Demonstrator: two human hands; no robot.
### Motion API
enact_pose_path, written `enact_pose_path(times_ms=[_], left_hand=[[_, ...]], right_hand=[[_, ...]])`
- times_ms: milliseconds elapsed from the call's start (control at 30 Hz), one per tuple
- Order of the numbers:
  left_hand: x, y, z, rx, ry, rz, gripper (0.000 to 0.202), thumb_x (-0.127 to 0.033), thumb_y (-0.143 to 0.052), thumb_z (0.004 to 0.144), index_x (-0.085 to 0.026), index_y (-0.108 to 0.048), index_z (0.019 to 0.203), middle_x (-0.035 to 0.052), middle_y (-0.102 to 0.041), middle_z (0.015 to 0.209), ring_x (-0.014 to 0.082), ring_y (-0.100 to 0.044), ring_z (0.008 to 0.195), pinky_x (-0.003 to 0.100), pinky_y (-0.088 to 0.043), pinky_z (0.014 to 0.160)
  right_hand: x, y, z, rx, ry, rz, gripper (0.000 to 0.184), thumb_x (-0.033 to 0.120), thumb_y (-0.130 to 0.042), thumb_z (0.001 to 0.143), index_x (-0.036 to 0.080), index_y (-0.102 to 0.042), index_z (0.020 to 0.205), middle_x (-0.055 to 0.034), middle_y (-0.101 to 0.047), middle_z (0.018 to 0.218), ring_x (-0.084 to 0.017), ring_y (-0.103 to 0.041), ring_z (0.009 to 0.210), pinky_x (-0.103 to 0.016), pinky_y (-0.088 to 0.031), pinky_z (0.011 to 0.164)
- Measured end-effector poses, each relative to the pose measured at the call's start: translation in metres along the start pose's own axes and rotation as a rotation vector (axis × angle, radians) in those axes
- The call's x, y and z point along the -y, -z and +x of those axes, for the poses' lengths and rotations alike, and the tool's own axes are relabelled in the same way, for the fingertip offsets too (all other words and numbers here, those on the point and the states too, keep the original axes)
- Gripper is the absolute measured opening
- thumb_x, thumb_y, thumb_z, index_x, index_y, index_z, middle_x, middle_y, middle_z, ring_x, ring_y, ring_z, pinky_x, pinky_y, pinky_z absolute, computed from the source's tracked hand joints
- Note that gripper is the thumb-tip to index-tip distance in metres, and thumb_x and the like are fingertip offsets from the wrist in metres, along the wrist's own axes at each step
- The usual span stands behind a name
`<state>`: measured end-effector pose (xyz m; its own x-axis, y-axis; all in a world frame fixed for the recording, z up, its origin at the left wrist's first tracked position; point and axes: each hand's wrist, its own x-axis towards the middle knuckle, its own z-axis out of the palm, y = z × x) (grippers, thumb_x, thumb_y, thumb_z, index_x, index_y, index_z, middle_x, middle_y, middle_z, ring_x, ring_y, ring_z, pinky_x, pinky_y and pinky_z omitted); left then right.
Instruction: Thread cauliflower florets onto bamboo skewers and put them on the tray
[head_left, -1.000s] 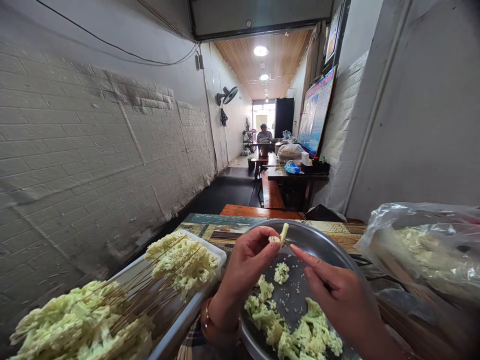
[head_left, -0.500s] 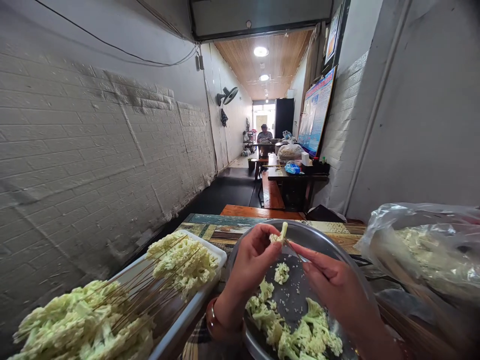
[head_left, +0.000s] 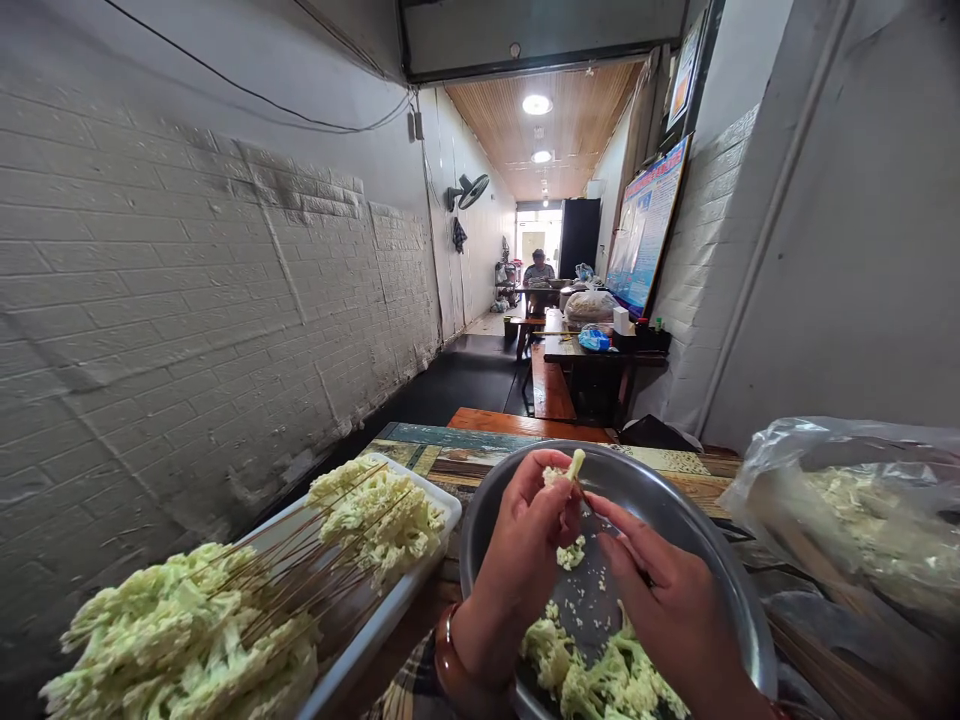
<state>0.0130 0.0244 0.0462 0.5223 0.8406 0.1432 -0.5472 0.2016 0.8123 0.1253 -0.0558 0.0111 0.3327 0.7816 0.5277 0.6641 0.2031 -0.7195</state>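
Note:
My left hand (head_left: 519,535) pinches a small cauliflower floret (head_left: 576,466), its pale stem pointing up, above a wide metal basin (head_left: 750,610). Beside it, my right hand (head_left: 667,585) has thumb and forefinger on a thin brown skewer (head_left: 583,494) whose tip meets the floret; most of its length is hidden. Loose cauliflower florets (head_left: 615,680) and scattered crumbs lie in the basin beneath both hands. To the left, a white tray (head_left: 448,505) carries skewered cauliflower (head_left: 187,630) in two groups, the sticks pointing inward.
A clear plastic bag (head_left: 847,500) of pale pieces stands at the right, near a bundle of sticks (head_left: 817,650). The patterned tabletop (head_left: 450,455) supports everything. Beyond are a wooden bench (head_left: 525,425), another table (head_left: 577,350) and a seated person (head_left: 538,268).
The view has shifted slightly, so the scene sits a little further right. My right fingers have moved closer to the floret along the skewer; my left hand keeps hold of the floret.

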Motion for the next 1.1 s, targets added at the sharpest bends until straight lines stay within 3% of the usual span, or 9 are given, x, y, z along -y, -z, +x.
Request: enact_pose_path(times_ms=[167, 300, 500, 733, 900, 1100], left_hand=[[0.000, 0.000, -0.001, -0.021, -0.016, 0.015, 0.014, -0.027, -0.065, 0.076, -0.018, -0.055, 0.083, -0.0036, -0.051, 0.067, 0.0056, -0.036, 0.054, 0.017, -0.027, 0.050], [0.000, 0.001, -0.001, -0.044, -0.015, -0.005, 0.009, -0.022, -0.061, 0.074, -0.017, -0.053, 0.076, -0.0033, -0.050, 0.066, 0.0062, -0.037, 0.056, 0.017, -0.027, 0.051], [-0.001, 0.002, 0.002, -0.059, 0.006, 0.009, 0.017, -0.023, -0.066, 0.068, -0.016, -0.051, 0.071, -0.0035, -0.049, 0.063, 0.0052, -0.035, 0.054, 0.017, -0.026, 0.051], [0.004, 0.000, 0.002, -0.030, 0.007, 0.052, 0.024, -0.028, -0.070, 0.069, -0.017, -0.049, 0.070, -0.0059, -0.044, 0.059, 0.0047, -0.028, 0.050, 0.018, -0.021, 0.048], [0.010, -0.002, 0.000, 0.024, 0.006, 0.126, 0.024, -0.029, -0.069, 0.071, -0.017, -0.048, 0.070, -0.0072, -0.039, 0.057, 0.0051, -0.027, 0.051, 0.019, -0.021, 0.048], [0.012, -0.002, 0.001, 0.045, -0.029, 0.213, 0.019, -0.025, -0.066, 0.072, -0.017, -0.050, 0.068, -0.0059, -0.044, 0.061, 0.0052, -0.029, 0.051, 0.020, -0.023, 0.048]], right_hand=[[-0.003, -0.003, -0.001, 0.026, 0.038, -0.009, 0.031, 0.036, -0.047, 0.095, 0.027, -0.070, 0.114, -0.0003, -0.078, 0.084, -0.018, -0.073, 0.068, -0.025, -0.058, 0.061], [-0.005, -0.004, -0.002, 0.015, 0.092, 0.002, 0.030, 0.032, -0.047, 0.094, 0.028, -0.069, 0.114, 0.0004, -0.079, 0.095, -0.019, -0.075, 0.080, -0.026, -0.061, 0.069], [-0.008, -0.004, -0.002, 0.010, 0.167, 0.015, 0.027, 0.028, -0.051, 0.093, 0.025, -0.071, 0.112, -0.0013, -0.077, 0.105, -0.019, -0.075, 0.089, -0.024, -0.061, 0.073], [-0.011, -0.005, -0.002, -0.020, 0.124, 0.068, 0.026, 0.028, -0.053, 0.093, 0.026, -0.072, 0.110, -0.0026, -0.076, 0.109, -0.019, -0.073, 0.097, -0.026, -0.060, 0.081], [-0.010, -0.002, 0.001, -0.061, 0.115, 0.069, 0.023, 0.030, -0.053, 0.092, 0.025, -0.074, 0.101, -0.0045, -0.078, 0.101, -0.020, -0.075, 0.091, -0.027, -0.061, 0.079], [-0.002, 0.002, 0.006, -0.065, 0.055, 0.037, 0.018, 0.034, -0.053, 0.091, 0.024, -0.069, 0.089, -0.0016, -0.076, 0.077, -0.017, -0.071, 0.061, -0.025, -0.056, 0.055]])
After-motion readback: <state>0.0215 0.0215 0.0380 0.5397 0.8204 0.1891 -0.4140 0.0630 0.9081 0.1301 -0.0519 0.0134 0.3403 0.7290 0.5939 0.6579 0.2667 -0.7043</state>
